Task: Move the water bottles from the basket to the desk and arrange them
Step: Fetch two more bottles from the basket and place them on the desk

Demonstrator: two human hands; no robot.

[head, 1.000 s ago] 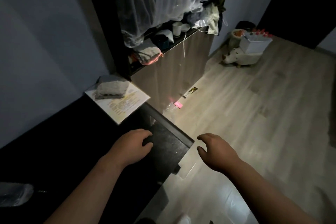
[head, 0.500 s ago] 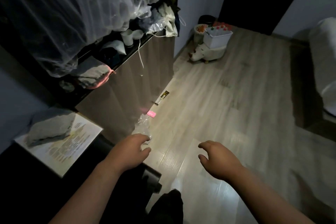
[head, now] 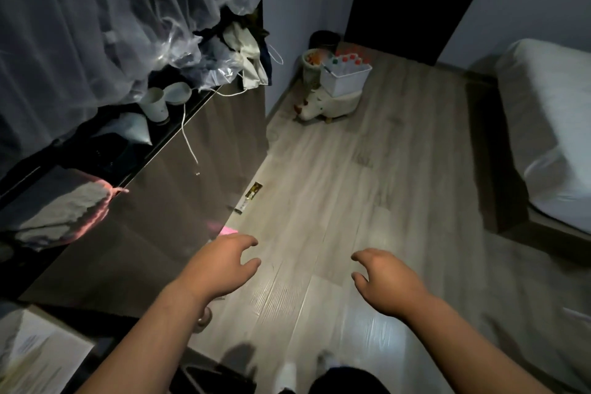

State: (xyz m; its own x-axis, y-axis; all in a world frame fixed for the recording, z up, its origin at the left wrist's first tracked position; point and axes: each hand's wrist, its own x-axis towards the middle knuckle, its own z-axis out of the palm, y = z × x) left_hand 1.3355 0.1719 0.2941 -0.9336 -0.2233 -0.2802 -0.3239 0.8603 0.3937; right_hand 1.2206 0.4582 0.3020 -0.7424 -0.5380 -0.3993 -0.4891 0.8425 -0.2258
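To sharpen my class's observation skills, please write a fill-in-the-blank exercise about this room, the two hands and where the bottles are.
The water bottles stand in a white ____. That container rests on an animal-shaped stool, not directly on the ____. The left hand and right hand both hold ____.
Missing words: basket; floor; nothing.

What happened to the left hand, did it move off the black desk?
Yes. The left hand has left the desk corner it rested on and now hangs over the wooden floor, farther towards the white basket.
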